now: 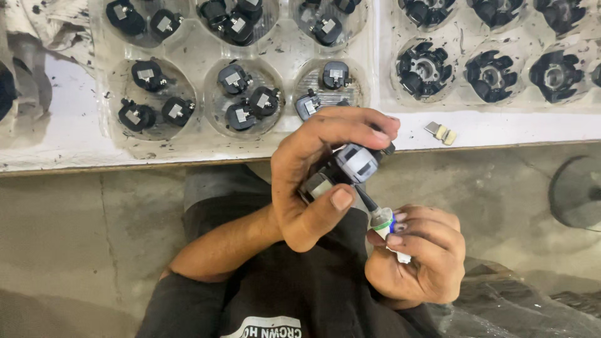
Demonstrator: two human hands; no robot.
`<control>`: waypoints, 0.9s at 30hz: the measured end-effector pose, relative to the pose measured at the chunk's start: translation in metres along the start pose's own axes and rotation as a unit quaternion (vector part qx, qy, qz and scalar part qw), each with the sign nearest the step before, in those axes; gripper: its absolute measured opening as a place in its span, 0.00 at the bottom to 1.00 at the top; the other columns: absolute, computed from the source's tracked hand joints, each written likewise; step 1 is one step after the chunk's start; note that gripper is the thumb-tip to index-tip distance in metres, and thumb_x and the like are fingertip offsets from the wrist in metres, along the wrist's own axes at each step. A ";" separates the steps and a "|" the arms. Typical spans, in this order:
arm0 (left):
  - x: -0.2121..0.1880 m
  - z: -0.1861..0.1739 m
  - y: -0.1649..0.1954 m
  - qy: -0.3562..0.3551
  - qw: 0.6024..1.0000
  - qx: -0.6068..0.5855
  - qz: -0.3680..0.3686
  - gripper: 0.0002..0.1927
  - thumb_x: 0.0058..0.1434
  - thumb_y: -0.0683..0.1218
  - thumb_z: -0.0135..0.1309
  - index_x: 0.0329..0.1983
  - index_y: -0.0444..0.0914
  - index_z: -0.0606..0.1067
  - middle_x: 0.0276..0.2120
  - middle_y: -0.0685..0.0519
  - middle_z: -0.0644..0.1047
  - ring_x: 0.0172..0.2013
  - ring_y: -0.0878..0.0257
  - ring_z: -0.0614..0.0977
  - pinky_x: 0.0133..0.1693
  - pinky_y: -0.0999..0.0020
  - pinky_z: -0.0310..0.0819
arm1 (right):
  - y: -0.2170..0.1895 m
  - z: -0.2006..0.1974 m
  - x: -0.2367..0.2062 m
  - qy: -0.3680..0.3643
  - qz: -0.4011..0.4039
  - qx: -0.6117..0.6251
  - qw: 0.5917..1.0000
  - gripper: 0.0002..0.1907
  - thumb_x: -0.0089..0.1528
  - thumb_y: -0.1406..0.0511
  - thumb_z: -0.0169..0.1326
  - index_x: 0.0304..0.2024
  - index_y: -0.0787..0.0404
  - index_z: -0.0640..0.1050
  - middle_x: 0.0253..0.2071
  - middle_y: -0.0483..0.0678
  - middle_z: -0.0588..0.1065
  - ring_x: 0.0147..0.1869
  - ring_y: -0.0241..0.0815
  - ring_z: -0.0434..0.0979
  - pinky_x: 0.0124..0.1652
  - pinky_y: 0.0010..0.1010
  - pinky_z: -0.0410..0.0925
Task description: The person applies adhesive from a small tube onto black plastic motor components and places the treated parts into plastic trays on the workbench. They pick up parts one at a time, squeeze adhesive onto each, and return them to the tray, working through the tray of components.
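Nearest, at five o'clock, the right hand has its fingers curled shut around a small white squeeze tube with a green-blue band and a dark tapered nozzle. The nozzle's tip points up towards eleven o'clock. There the left hand pinches a small black-and-grey moulded plastic part between its thumb below and its bent fingers above.

The part looks light and rigid, likely a little slick. Its flat sides seem the safest hold, leaving the grey face bare.

Farther off, at twelve o'clock, the speckled white bench carries a clear plastic blister tray of similar black parts. At two o'clock a second clear tray of black toothed round pieces lies beside it, with a small metal clip near.
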State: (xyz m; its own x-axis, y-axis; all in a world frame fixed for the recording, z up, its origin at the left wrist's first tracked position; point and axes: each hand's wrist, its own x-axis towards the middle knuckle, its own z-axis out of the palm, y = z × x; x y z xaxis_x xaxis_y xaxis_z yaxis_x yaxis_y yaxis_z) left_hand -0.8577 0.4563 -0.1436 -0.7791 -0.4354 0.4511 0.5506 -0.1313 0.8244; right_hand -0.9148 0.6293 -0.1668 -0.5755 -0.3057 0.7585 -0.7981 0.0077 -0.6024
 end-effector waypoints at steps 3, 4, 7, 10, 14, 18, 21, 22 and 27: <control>0.004 -0.002 0.001 -0.013 0.998 0.053 0.037 0.20 0.70 0.49 0.53 0.57 0.31 0.73 0.55 0.41 0.78 0.56 0.59 0.79 0.58 0.69 0.73 | -0.003 0.001 0.000 -0.016 -0.003 -0.007 1.000 0.16 0.54 0.79 0.67 0.36 0.61 0.73 0.37 0.47 0.72 0.38 0.45 0.77 0.37 0.30 0.75; 0.005 -0.002 0.001 -0.015 0.997 0.059 0.042 0.19 0.70 0.49 0.53 0.56 0.31 0.73 0.54 0.42 0.78 0.56 0.59 0.79 0.58 0.69 0.73 | -0.005 0.002 -0.001 -0.014 0.000 -0.013 1.000 0.17 0.53 0.79 0.67 0.35 0.61 0.73 0.36 0.47 0.72 0.39 0.45 0.77 0.36 0.30 0.74; 0.005 -0.002 0.001 -0.020 0.996 0.072 0.048 0.18 0.68 0.47 0.54 0.56 0.31 0.73 0.54 0.42 0.79 0.55 0.59 0.79 0.58 0.70 0.73 | -0.005 0.003 0.001 -0.020 -0.005 -0.031 0.999 0.16 0.53 0.79 0.67 0.34 0.62 0.73 0.34 0.47 0.73 0.37 0.45 0.77 0.36 0.30 0.75; 0.004 -0.003 0.002 -0.024 0.997 0.070 0.030 0.18 0.66 0.44 0.55 0.56 0.30 0.74 0.55 0.41 0.78 0.54 0.59 0.80 0.58 0.70 0.73 | -0.001 0.002 0.006 -0.036 -0.021 -0.043 0.998 0.15 0.54 0.80 0.66 0.34 0.63 0.73 0.33 0.48 0.74 0.37 0.45 0.78 0.36 0.30 0.75; 0.003 -0.002 0.000 -0.024 0.998 0.053 0.013 0.17 0.67 0.43 0.55 0.56 0.30 0.73 0.55 0.40 0.78 0.54 0.59 0.79 0.58 0.70 0.73 | -0.002 0.001 0.008 -0.051 -0.016 -0.050 0.997 0.15 0.54 0.80 0.66 0.34 0.64 0.73 0.33 0.49 0.74 0.35 0.45 0.78 0.37 0.31 0.75; 0.001 -0.001 -0.004 -0.015 1.000 0.001 -0.011 0.16 0.70 0.42 0.53 0.58 0.29 0.71 0.56 0.40 0.77 0.57 0.60 0.77 0.60 0.69 0.71 | -0.002 0.002 0.008 -0.052 -0.013 -0.047 0.997 0.16 0.53 0.80 0.67 0.33 0.64 0.73 0.32 0.49 0.74 0.35 0.45 0.77 0.36 0.31 0.74; -0.001 -0.001 -0.008 -0.008 0.999 -0.037 -0.022 0.16 0.72 0.41 0.53 0.60 0.29 0.70 0.57 0.40 0.77 0.58 0.61 0.76 0.61 0.69 0.70 | 0.000 0.001 0.009 -0.058 -0.018 -0.042 0.997 0.15 0.52 0.80 0.66 0.32 0.64 0.73 0.30 0.49 0.73 0.35 0.46 0.76 0.34 0.30 0.74; -0.002 -0.001 -0.009 -0.007 0.999 -0.041 -0.022 0.16 0.72 0.41 0.53 0.60 0.29 0.70 0.57 0.40 0.76 0.58 0.61 0.76 0.62 0.69 0.70 | 0.000 0.001 0.009 -0.057 -0.018 -0.038 0.998 0.15 0.52 0.80 0.66 0.32 0.64 0.73 0.30 0.49 0.74 0.35 0.46 0.77 0.34 0.30 0.74; -0.004 -0.003 -0.014 -0.004 0.999 -0.044 -0.018 0.16 0.73 0.41 0.53 0.60 0.29 0.70 0.58 0.39 0.77 0.59 0.61 0.75 0.62 0.69 0.69 | -0.001 0.000 0.007 -0.058 -0.005 -0.039 0.998 0.16 0.51 0.80 0.67 0.33 0.64 0.73 0.30 0.49 0.74 0.34 0.45 0.77 0.34 0.30 0.72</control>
State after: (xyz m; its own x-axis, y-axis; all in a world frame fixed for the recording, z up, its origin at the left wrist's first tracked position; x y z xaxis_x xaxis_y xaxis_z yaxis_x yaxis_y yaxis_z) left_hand -0.8614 0.4573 -0.1580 -0.8008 -0.4212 0.4258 0.5468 -0.2242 0.8067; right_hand -0.9177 0.6267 -0.1606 -0.5467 -0.4147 0.7274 -0.8174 0.0762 -0.5709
